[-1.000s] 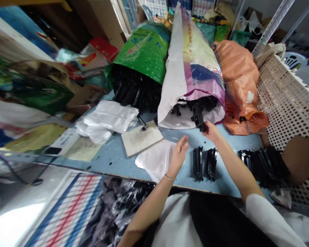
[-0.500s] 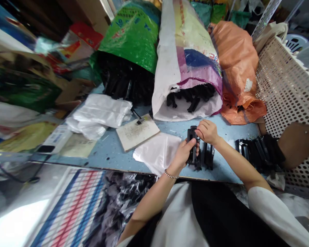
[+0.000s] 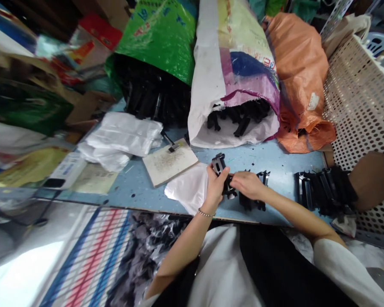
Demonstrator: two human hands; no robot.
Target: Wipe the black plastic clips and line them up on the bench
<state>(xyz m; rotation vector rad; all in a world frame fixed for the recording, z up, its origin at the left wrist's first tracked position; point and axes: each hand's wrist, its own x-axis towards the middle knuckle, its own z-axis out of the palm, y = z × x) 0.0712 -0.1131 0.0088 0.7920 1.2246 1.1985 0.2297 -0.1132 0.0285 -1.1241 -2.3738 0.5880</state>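
My left hand [image 3: 215,184] grips a black plastic part [image 3: 220,167] just above the blue table [image 3: 141,194]. My right hand [image 3: 248,184] is closed on the same part from the right, at its lower end. Two more black parts [image 3: 260,192] lie on the table under and just right of my right hand. A thin white plastic bag [image 3: 189,187] lies flat beside my left hand. Behind my hands a white woven sack [image 3: 230,72] lies open with several black parts [image 3: 237,117] in its mouth.
A green sack [image 3: 160,38] of black parts and an orange sack [image 3: 299,76] flank the white one. A row of black parts [image 3: 323,189] sits at right by a perforated basket [image 3: 361,111]. Crumpled white bags [image 3: 121,138] and a beige board [image 3: 169,164] lie left.
My right hand drew a black part out of the white sack and brought it down to my left hand. Both hands now hold it, shifted slightly left.
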